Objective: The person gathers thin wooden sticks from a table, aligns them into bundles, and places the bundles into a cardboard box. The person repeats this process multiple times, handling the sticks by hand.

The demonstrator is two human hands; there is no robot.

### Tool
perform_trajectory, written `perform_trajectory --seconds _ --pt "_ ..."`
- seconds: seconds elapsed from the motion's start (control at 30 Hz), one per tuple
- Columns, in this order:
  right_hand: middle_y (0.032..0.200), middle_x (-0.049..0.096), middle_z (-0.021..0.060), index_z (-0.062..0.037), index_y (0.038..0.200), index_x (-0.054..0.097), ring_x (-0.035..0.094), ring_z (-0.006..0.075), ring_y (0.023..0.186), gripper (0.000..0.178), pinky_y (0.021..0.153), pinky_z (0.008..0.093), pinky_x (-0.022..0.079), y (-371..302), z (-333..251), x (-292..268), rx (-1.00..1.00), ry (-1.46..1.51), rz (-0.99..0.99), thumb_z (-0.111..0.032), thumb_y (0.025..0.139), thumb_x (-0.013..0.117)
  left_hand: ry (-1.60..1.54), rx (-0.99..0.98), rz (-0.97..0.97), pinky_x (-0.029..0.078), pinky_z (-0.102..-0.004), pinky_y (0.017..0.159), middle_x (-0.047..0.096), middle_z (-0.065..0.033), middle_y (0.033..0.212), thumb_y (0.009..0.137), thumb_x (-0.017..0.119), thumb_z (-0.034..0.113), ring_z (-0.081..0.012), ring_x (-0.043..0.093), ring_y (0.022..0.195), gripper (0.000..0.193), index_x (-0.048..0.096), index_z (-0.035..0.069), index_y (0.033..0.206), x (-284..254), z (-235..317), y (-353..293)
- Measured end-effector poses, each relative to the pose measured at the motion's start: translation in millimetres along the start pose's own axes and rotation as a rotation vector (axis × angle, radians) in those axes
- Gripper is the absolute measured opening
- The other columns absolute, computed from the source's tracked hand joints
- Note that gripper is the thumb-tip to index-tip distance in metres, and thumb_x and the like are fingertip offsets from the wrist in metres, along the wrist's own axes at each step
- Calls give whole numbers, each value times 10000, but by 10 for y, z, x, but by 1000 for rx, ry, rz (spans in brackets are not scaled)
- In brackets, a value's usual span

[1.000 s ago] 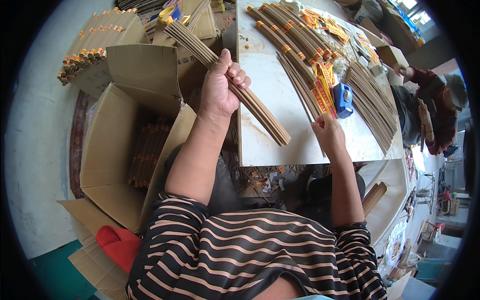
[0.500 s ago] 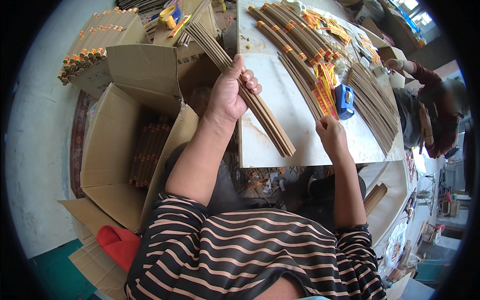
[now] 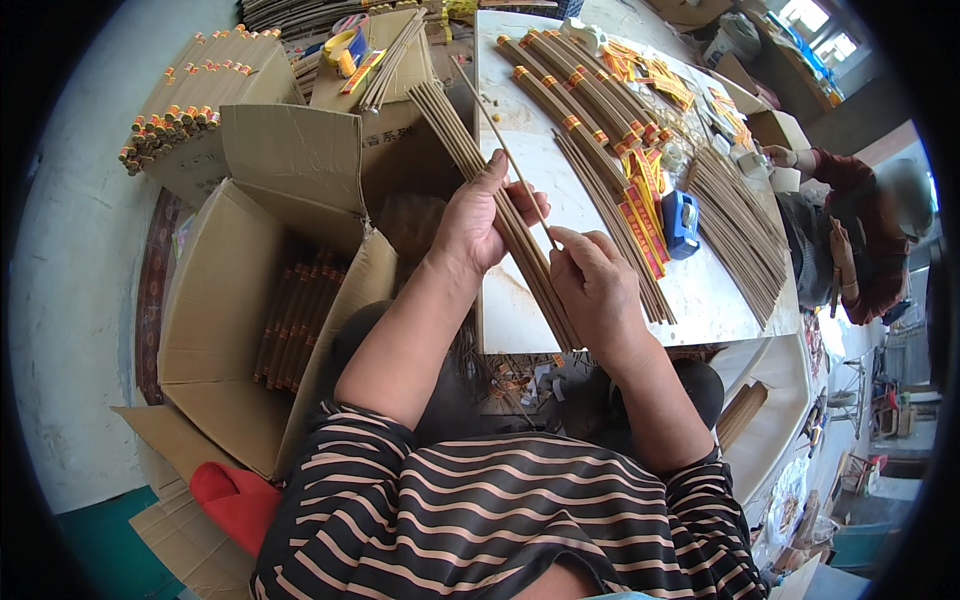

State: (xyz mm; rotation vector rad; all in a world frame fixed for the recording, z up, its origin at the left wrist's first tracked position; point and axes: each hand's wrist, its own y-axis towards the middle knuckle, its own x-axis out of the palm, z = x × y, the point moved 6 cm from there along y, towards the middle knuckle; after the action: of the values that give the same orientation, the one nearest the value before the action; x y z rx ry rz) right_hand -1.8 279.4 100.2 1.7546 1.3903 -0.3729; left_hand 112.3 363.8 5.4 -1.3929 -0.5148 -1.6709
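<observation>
My left hand (image 3: 472,222) is closed around a bundle of thin brown incense sticks (image 3: 447,127), held slanting over the table's near left edge, thumb on top. My right hand (image 3: 602,290) is beside the bundle's lower part, pinching the near end of a single incense stick (image 3: 497,132). This stick slants up and left above the bundle, crossing near my left fingertips. Just beyond my right hand lie a row of loose sticks (image 3: 610,205), yellow-and-red paper labels (image 3: 643,228) and a blue tape dispenser (image 3: 681,225).
On the white table (image 3: 518,170) lie banded stick bundles (image 3: 570,85) and a wide spread of loose sticks (image 3: 740,235). To my left, an open carton (image 3: 205,320) holds wrapped bundles (image 3: 300,320); more bundles are stacked behind it (image 3: 170,120). Another person (image 3: 865,235) sits at the right.
My right hand has moved left from the loose sticks to the bundle, and a single incense stick now shows in it. The bundle has shifted slightly down.
</observation>
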Motion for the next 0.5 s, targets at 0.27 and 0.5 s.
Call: perform_trajectory --seconds 0.27,0.5 --pt "828 592 159 -8 1051 608 608 296 676 249 613 336 491 6 -112 91 -103 -39 -47 -39 804 602 -2 -1 44 541 -408 611 524 -90 674 791 672 370 -250 576 624 364 451 83 751 -19 21 -24" --pt "766 551 134 8 1068 576 575 291 720 333 617 370 492 -3 -156 151 -235 -174 -140 -60 744 611 -7 -5 29 511 -360 562 502 -54 635 776 688 386 -206 526 573 363 467 99 760 -37 17 1"
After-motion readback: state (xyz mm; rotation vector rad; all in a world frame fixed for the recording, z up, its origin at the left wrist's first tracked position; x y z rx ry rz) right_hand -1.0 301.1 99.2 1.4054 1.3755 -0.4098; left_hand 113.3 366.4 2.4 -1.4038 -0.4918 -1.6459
